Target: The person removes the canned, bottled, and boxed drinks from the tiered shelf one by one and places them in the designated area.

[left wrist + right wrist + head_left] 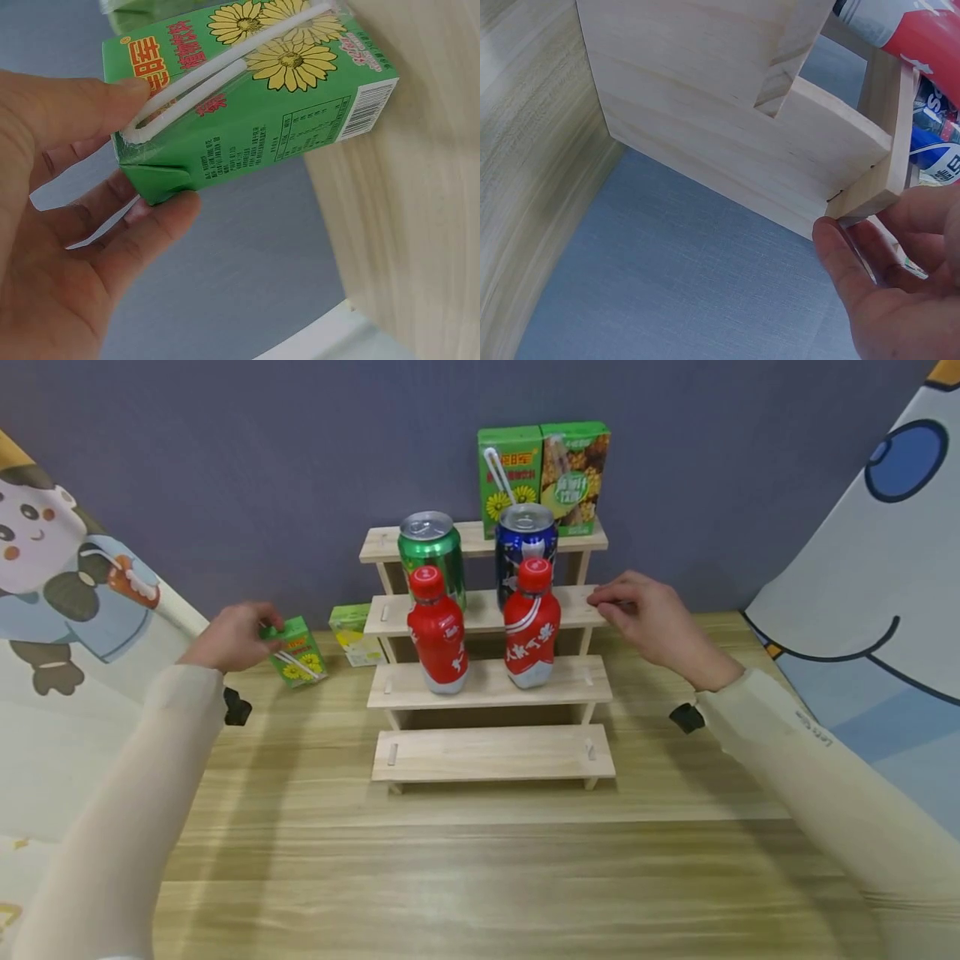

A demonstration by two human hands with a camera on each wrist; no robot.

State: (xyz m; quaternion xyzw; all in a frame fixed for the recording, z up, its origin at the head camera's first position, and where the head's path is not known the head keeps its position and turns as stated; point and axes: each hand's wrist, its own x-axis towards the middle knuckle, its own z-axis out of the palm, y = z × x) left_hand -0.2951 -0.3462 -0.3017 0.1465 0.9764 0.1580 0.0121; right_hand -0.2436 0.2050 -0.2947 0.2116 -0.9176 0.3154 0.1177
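My left hand (236,637) grips a green drink carton (297,653) by its top end, at the table's left side. In the left wrist view the carton (255,97) shows yellow flowers and a white straw (217,71) on its face. My right hand (648,614) pinches the right end of an upper board of the stepped wooden rack (491,753). The right wrist view has my fingertips at that board's end (866,199). Two red bottles (441,643) stand on one step, with a green can (431,556) and a blue can (527,539) behind them.
Two green cartons (510,477) stand side by side on the top step. A yellow-green carton (357,635) is on the table (480,868), just left of the rack. A grey-blue panel (300,485) rises behind, and printed cartoon panels (847,543) flank both sides.
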